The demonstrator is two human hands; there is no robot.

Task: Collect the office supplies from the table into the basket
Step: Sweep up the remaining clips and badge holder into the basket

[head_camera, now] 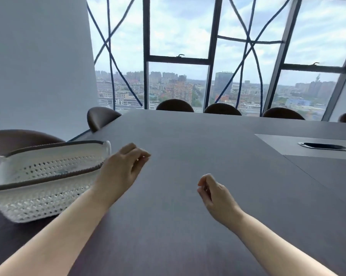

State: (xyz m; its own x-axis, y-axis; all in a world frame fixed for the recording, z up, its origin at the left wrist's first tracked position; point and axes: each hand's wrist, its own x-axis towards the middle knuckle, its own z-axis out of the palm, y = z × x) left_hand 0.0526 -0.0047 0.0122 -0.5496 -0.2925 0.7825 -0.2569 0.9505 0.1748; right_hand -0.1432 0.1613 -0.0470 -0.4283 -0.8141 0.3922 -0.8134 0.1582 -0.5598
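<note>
The left hand (124, 168) and right hand (215, 194) hung loosely curled, empty. No supplies showed on the dark grey bench (188, 136) beside the white perforated plastic basket (38, 205), so scanning wider seemed wise.

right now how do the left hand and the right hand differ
The left hand is beside the basket, overlapping its right end in view; the right hand is over bare table, well apart from the basket. The left hand reaches farther out; the right hand is nearer the person. Both are loosely curled and hold nothing visible.
</note>
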